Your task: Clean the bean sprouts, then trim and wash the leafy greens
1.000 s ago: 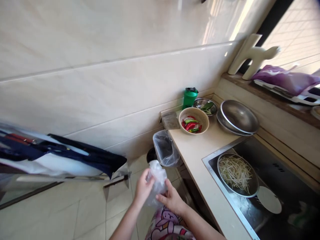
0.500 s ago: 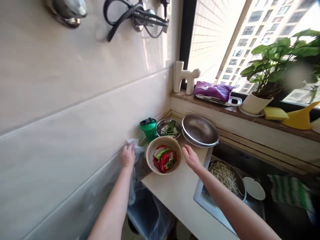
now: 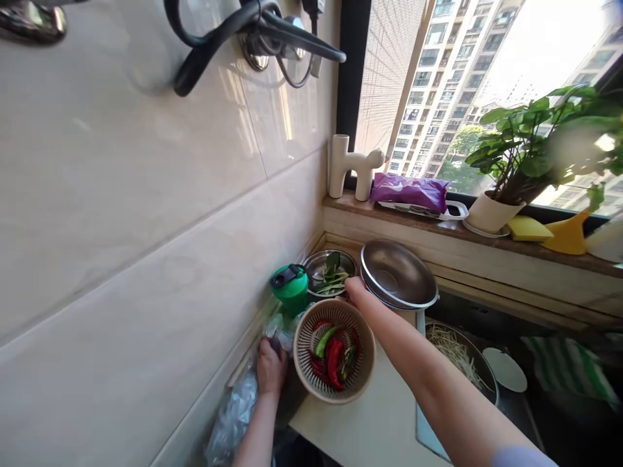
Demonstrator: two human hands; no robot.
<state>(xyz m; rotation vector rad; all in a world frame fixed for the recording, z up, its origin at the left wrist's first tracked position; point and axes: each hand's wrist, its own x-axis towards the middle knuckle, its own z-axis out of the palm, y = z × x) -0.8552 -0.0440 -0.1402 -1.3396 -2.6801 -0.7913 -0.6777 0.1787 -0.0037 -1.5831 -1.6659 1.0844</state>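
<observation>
A beige slotted basket [image 3: 302, 360] holds several red and green chilli peppers [image 3: 335, 357]. My right hand [image 3: 354, 287] is at its far rim, the fingers curled down and partly hidden there, seemingly gripping the rim. To the left of the basket, my left hand [image 3: 272, 364] is closed on a crumpled clear plastic bag [image 3: 236, 408], with something dark at the fingers. A green cup with a black lid [image 3: 291, 288] stands just beyond that hand, against the wall. Behind the basket, a steel bowl [image 3: 310, 263] contains cut green vegetables [image 3: 333, 279].
A large metal bowl [image 3: 396, 272] stands at the counter's back right. In the sink, bean sprouts [image 3: 455, 353] fill a pan, beside a white plate [image 3: 506, 370] and a green-striped cloth [image 3: 559, 370]. The windowsill bears a purple packet [image 3: 411, 191] and a potted plant [image 3: 491, 211]. Tiled wall bounds the left.
My right hand has moved from beside the basket to its far rim. The basket has shifted slightly nearer, away from the steel bowl. My left hand has moved closer to the green cup.
</observation>
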